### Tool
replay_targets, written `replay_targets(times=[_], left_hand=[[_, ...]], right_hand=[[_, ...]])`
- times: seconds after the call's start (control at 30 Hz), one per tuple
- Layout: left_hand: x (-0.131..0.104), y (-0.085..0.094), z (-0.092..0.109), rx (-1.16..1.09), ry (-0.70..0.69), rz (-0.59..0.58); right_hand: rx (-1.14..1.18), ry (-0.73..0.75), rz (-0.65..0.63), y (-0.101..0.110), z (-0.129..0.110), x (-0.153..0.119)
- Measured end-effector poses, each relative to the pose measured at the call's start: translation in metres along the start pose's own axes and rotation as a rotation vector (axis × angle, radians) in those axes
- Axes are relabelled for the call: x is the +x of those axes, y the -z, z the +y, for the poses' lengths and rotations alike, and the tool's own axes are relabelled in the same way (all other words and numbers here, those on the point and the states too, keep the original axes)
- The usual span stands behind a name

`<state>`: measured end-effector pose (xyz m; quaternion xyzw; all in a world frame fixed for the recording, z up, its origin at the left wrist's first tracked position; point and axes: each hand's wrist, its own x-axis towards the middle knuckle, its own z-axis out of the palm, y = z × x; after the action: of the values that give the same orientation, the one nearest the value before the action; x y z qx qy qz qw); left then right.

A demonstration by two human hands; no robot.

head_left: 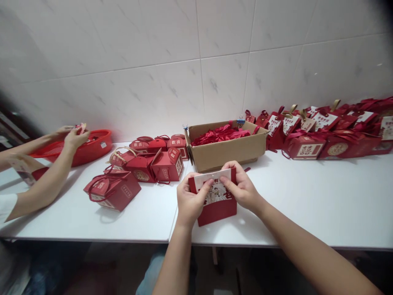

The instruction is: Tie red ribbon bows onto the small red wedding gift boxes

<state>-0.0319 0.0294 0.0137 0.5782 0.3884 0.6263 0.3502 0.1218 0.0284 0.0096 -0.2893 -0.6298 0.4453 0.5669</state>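
Both my hands are on one red packet (217,214), which has a white printed card (214,197) across its upper part. The fingers of my left hand (190,201) grip its left side, thumb pressed on the card, and those of my right hand (244,188) pinch the upper right corner the same way. I have it at the front part of the bench (313,200), printed side towards me; I can't tell whether its bottom edge touches down. Just beyond stands an open cardboard box (229,155) heaped with red ribbons (221,135). To my left, a red carton (118,190) with a rope handle sits near a cluster of cartons (141,169). Farther left, a co-worker's hands (73,139) hold something small by a red basket (89,153). On my right, ribboned boxes (307,143) crowd along the wall (227,86).
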Motion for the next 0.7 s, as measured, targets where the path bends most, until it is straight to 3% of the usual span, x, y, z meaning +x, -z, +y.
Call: replay_targets(times=[0.07, 0.13, 0.2, 0.3, 0.37, 0.4, 0.47, 0.6, 0.7], left_hand=[[0.003, 0.007, -0.001, -0.010, 0.020, 0.008], [0.008, 0.021, -0.003, -0.036, 0.035, 0.068], [0.013, 0.037, -0.005, -0.100, 0.041, 0.173], [0.019, 0.059, -0.007, -0.180, 0.055, 0.253], [0.020, 0.066, -0.006, -0.174, 0.062, 0.233], [0.019, 0.066, -0.004, -0.150, 0.065, 0.203], [0.018, 0.063, -0.002, -0.073, 0.068, 0.128], [0.015, 0.052, 0.004, 0.021, 0.090, 0.002], [0.014, 0.048, 0.008, -0.020, 0.165, -0.114]], right_hand=[[0.004, 0.005, -0.029, 0.001, -0.002, 0.003], [-0.011, 0.041, 0.021, 0.006, -0.002, 0.008], [-0.017, 0.103, 0.232, 0.016, 0.002, 0.016], [-0.012, 0.133, 0.664, 0.036, 0.014, 0.027], [-0.100, 0.120, 0.826, 0.046, 0.022, 0.033], [-0.194, 0.125, 0.846, 0.049, 0.024, 0.036], [-0.482, 0.183, 0.766, 0.052, 0.026, 0.045], [-1.105, 0.298, 0.415, 0.053, 0.025, 0.075], [-1.281, 0.272, 0.267, 0.056, 0.026, 0.090]])
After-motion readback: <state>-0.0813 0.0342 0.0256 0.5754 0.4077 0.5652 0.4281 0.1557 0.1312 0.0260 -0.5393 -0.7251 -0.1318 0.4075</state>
